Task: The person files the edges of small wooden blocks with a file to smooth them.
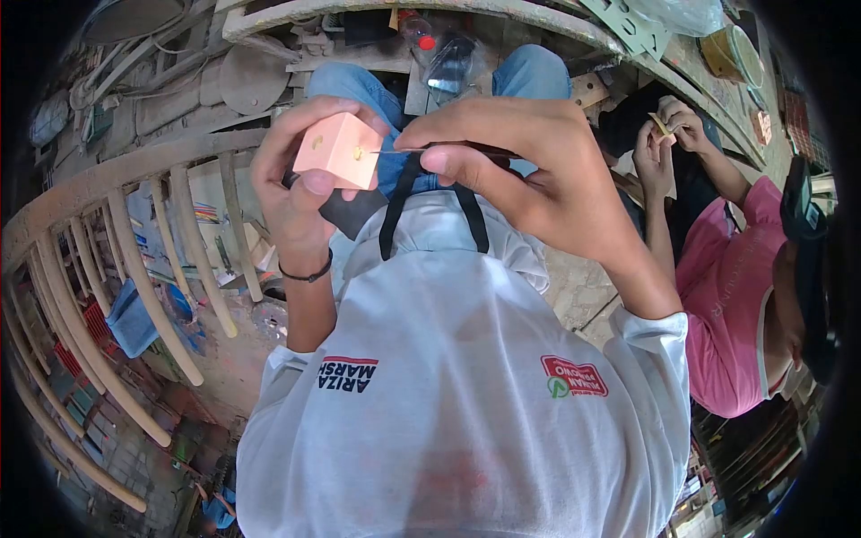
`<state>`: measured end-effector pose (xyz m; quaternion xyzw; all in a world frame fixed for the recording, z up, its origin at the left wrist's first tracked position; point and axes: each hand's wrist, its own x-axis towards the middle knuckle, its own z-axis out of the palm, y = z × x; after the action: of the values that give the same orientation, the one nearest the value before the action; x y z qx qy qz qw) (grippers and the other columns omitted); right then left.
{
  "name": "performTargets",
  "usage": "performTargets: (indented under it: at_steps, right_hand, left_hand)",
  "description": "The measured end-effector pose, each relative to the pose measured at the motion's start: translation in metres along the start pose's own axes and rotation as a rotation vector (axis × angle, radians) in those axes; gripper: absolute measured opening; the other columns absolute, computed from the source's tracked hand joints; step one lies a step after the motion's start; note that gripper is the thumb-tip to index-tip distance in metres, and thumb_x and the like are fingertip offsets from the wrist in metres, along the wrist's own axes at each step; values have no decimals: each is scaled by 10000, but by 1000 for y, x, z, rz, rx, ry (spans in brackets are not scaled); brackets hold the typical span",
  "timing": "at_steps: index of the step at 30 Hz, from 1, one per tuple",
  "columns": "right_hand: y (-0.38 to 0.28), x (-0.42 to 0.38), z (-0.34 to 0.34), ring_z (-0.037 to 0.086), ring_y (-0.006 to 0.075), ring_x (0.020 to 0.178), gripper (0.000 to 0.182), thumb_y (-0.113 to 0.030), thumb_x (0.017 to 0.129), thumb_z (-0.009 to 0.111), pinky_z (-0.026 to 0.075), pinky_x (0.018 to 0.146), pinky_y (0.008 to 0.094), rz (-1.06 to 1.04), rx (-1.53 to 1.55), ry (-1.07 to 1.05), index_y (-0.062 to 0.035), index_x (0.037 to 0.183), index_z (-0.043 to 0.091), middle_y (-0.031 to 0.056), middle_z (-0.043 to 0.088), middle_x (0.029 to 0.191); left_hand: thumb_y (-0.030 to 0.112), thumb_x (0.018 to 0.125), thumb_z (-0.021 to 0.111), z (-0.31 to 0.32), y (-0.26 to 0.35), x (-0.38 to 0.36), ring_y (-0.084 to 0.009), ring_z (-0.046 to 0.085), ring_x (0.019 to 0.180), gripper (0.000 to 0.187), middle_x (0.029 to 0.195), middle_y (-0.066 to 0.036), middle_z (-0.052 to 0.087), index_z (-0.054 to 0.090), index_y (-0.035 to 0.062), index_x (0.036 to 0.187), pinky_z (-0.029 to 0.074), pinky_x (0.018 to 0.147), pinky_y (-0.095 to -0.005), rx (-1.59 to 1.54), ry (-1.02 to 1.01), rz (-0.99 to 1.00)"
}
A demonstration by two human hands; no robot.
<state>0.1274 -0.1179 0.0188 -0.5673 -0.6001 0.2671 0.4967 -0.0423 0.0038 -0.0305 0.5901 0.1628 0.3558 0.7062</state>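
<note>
My left hand (300, 179) grips a pale pink block (339, 154) between thumb and fingers, in the upper middle of the view. Two faces of the block show, each with a small yellowish mark or recess. From the right, my right hand (529, 170) pinches a thin dark tool (404, 151) between thumb and index finger. The slender tip of the tool points left, at or very near the mark on the block's right face; whether it touches is too small to tell. Both hands are above my lap.
A co-worker in a pink shirt (731, 287) sits at the right, holding a small yellowish piece (662, 125). A curved wooden rack (134, 184) with long slats stands at the left. Beyond my knees are a low wooden bench edge (430, 11) and a red-capped bottle (420, 34).
</note>
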Motion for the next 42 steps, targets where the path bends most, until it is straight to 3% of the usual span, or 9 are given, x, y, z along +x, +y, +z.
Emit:
performTargets:
  at_steps: [2, 5, 7, 10, 14, 26, 34, 41, 42]
  right_hand:
    - [1, -1, 3, 636, 183, 665, 144, -85, 857, 612, 500, 608, 275, 54, 37, -5, 18, 942, 666, 108, 673, 835]
    - [3, -1, 5, 632, 274, 651, 127, -86, 830, 612, 481, 577, 338, 54, 44, 55, -45, 942, 657, 121, 642, 733]
    - [0, -2, 4, 602, 117, 610, 158, -61, 882, 571, 466, 516, 236, 104, 87, 4, 13, 995, 653, 90, 658, 805]
    - [-5, -1, 4, 591, 102, 599, 173, -51, 883, 564, 446, 485, 221, 122, 128, 8, 10, 1025, 642, 84, 650, 804]
    - [-9, 2, 2, 592, 102, 602, 182, -25, 873, 565, 457, 504, 226, 183, 88, -27, 11, 1036, 638, 82, 647, 808]
    - [-6, 2, -1, 662, 193, 683, 250, 37, 790, 610, 516, 591, 261, -56, -200, 23, -6, 1031, 660, 127, 671, 832]
    - [-8, 2, -1, 486, 181, 509, 519, 33, 625, 651, 392, 444, 305, -237, -591, 3, -136, 1116, 655, 36, 489, 618]
    - [-13, 8, -8, 527, 185, 538, 521, 34, 628, 646, 406, 448, 291, -171, -610, -153, -109, 1129, 650, 55, 544, 648]
    - [-10, 11, -8, 546, 174, 547, 470, 42, 663, 640, 415, 457, 284, -137, -455, -132, -94, 1112, 659, 67, 577, 670]
  left_hand:
    - [422, 775, 676, 0, -1, 1, -191, 618, 687, 575, 908, -216, 616, 563, -50, 1082, 491, 513, -241, -23, -16, 11]
    - [390, 789, 660, -3, -2, 1, -189, 615, 684, 565, 937, -231, 601, 531, -49, 1121, 470, 491, -225, -133, -54, -7]
    - [354, 796, 646, -6, -4, 1, -193, 615, 691, 556, 1003, -250, 571, 494, -43, 1155, 457, 481, -211, -268, -115, -28]
    - [343, 792, 645, -6, -7, 2, -205, 614, 712, 559, 1051, -259, 543, 475, -38, 1164, 453, 483, -206, -350, -133, -54]
    - [331, 791, 643, -5, -7, 3, -213, 612, 736, 552, 1071, -262, 533, 468, -35, 1165, 454, 489, -208, -355, -150, -50]
    - [267, 745, 704, 0, -5, 3, -165, 574, 700, 509, 1061, -249, 565, 517, -18, 1124, 433, 481, -203, -290, -117, -22]
    - [299, 756, 696, -1, 3, 2, -139, 532, 604, 548, 1082, -234, 529, 493, -28, 1147, 435, 484, -200, -104, -76, -46]
    - [269, 735, 713, 3, 2, -1, -132, 526, 597, 533, 1073, -219, 538, 514, -34, 1127, 430, 488, -202, -55, -6, -11]
    - [271, 735, 714, 3, 1, -1, -135, 530, 600, 532, 1067, -216, 538, 517, -32, 1125, 435, 489, -202, -41, -5, -6]
